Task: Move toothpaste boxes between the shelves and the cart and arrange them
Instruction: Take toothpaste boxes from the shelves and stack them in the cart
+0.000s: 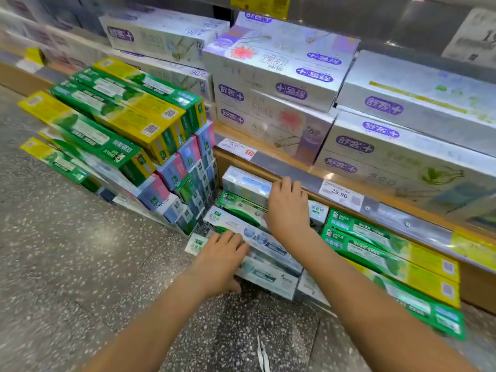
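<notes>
speckled grey stone floor [67, 237] runs beneath everything in the head view, and both bare forearms reach forward and down across it toward the bottom shelf [418, 232]. the left hand [220, 260] lies palm down, fingers straight and close together, fingertips pressing on the top of a pale blue-white toothpaste box [257, 237] that lies lengthwise in a low stack; its grip is flat and open, closing on nothing. the right hand [288, 208] reaches deeper, wrist bent, fingers stretched forward over a light blue box [244, 183] at the back of the same stack, just under the shelf's front edge; whether that grip closes around the box cannot be told, since the fingertips are hidden. green and yellow boxes [386, 253] lie in a row to the right of the hands. a heap of green-yellow boxes [120, 114] is piled to the left over smaller pink and blue ones. silver boxes with purple logos [276, 84] fill the shelf above, behind a price tag [339, 194].
</notes>
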A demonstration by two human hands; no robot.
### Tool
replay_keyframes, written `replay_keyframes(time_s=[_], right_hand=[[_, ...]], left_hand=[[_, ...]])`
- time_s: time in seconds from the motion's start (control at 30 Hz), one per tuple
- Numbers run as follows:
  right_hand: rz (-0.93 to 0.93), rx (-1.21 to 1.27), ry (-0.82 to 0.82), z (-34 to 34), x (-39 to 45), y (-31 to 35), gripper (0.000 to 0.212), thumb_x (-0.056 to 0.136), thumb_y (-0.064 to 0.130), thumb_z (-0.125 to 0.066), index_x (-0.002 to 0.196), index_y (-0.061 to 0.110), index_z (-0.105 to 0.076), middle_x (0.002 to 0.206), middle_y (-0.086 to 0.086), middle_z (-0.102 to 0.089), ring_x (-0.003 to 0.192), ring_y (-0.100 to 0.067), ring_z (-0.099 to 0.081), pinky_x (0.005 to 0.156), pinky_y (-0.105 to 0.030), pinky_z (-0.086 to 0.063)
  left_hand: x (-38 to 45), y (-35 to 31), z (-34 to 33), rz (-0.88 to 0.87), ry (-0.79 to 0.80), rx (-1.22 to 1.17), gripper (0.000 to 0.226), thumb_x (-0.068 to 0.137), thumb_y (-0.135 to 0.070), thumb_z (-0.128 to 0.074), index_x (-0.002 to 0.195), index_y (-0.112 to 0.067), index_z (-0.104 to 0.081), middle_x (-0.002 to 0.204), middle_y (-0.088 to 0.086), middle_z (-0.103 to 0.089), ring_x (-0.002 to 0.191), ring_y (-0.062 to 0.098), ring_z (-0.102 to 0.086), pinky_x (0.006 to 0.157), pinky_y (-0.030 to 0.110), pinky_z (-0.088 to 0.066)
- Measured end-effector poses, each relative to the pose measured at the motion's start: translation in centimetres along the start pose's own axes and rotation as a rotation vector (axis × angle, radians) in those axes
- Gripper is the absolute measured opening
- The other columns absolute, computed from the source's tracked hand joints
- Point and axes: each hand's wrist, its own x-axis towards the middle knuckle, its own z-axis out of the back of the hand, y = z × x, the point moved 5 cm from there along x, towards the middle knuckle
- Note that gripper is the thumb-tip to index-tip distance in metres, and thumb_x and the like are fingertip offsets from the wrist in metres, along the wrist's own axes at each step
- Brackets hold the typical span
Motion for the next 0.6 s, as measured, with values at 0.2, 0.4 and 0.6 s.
replay_keyframes(time_s=[0.2,0.4,0.6], right_hand=[[-0.070,0.063,-0.093,0.2,0.5,-0.1,0.043,0.087,0.005,-0.047,0.128,0.007,-0.034,0.130,-0.014,-0.036,0.115,-0.033,-0.037,0.093,-0.037,-0.033],[-0.059,0.114,-0.139,-0.3,0.6,-0.6,0.049,0.082,0.001,-0.050,0.129,0.007,-0.035,0.127,-0.012,-0.041,0.114,-0.032,-0.039,0.092,-0.037,-0.034],[0.063,0.157,-0.171,3.5,0.2,0.6,0.039,0.066,-0.005,-0.067,0.103,0.000,-0.055,0.103,-0.015,-0.050,0.087,-0.031,-0.044,0.071,-0.034,-0.032]], left_hand=[[-0.3,0.0,-3.4,-0.035,0.109,0.133,0.045,0.093,-0.020,-0.045,0.136,-0.013,-0.034,0.138,0.008,-0.035,0.127,0.028,-0.032,0.104,0.040,-0.026],[-0.6,1.0,-3.2,-0.076,0.139,0.107,0.049,0.090,-0.022,-0.049,0.137,-0.011,-0.038,0.136,0.007,-0.038,0.122,0.027,-0.039,0.103,0.037,-0.030],[-2.8,2.2,4.4,-0.080,0.115,0.020,0.053,0.088,-0.025,-0.055,0.136,-0.012,-0.035,0.131,0.005,-0.035,0.108,0.024,-0.045,0.087,0.033,-0.035]])
